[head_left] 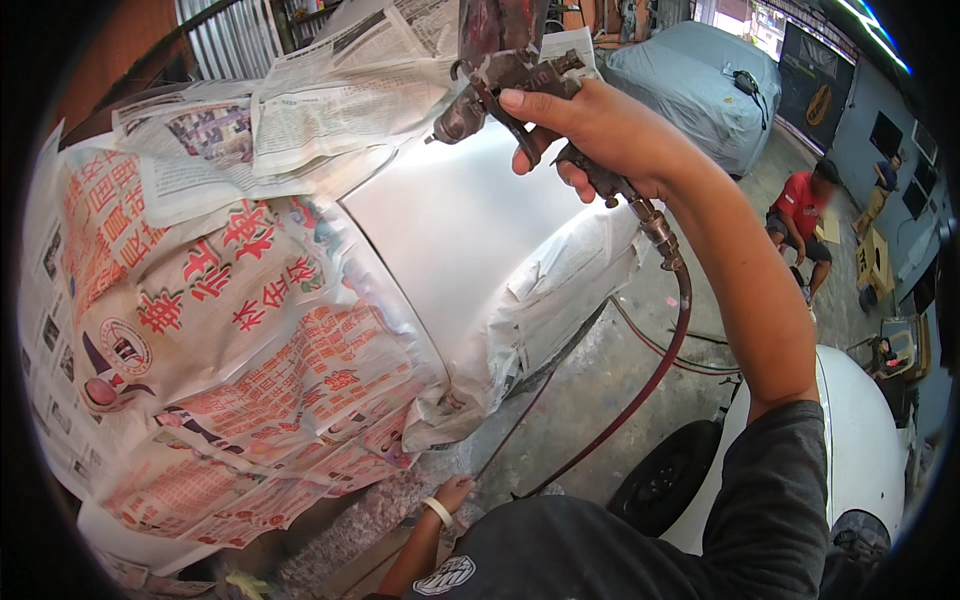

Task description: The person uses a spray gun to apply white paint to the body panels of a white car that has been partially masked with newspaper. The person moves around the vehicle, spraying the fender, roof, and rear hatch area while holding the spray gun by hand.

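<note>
Garage floor, newspaper-masked car | right hand (600, 130) clenches grimy metal spray gun (505, 75), nozzle left toward bare silver panel (450, 230) | left hand (455, 492) low, loosely curled, empty.

Workshop interior under a fisheye view. Grey, dusty concrete floor (600, 385) across the centre, stained and paint-flecked. Corrugated metal sheeting (225, 35) at upper left beside a reddish-brown wall (110, 45). At upper right, a car under a pale grey cover (700, 85). Farther right, a dark blue-grey wall (865, 105) with dark panels, and a bright strip light (880, 35) near the top edge. Seated against that wall, a person in a red shirt (805, 215). At lower right, a white car (860, 440) with a black tyre (665, 485).
</note>
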Tool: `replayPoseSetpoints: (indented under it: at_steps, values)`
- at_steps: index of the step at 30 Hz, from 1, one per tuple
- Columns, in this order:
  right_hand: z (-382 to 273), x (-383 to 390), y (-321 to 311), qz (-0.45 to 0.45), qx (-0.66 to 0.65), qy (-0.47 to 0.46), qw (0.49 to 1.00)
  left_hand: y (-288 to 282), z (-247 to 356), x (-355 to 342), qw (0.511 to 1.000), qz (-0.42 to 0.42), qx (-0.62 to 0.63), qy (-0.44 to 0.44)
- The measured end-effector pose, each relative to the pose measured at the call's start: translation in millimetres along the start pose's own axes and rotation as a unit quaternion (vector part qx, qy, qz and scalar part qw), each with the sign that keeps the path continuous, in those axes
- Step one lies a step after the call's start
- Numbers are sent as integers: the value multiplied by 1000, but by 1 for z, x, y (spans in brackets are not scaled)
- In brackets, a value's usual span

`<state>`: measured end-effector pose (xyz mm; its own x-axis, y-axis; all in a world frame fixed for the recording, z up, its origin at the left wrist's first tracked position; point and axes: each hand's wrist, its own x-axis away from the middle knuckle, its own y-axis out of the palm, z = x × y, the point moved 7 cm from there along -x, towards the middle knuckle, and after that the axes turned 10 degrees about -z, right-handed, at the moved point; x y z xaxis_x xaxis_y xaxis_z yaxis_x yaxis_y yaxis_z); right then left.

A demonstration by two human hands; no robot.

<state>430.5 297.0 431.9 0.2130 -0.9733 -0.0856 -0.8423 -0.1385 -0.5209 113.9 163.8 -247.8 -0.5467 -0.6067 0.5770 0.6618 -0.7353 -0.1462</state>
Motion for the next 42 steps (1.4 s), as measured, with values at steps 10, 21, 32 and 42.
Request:
replayPoseSetpoints:
  at_steps: [10, 21, 32, 42]
  values:
    - [134, 40, -138, 189, -11, 55, 980, 80, 269, -2, 971, -123, 8, 205]
    - [237, 198, -34, 278, -248, 64, 926, 224, 488, -33, 864, -337, 247, 280]
    - [320, 205, 3, 302, -290, 91, 903, 245, 438, -79, 871, -352, 264, 219]
    - [312, 117, 17, 83, -91, 50, 991, 177, 437, -110, 923, -201, 216, 248]
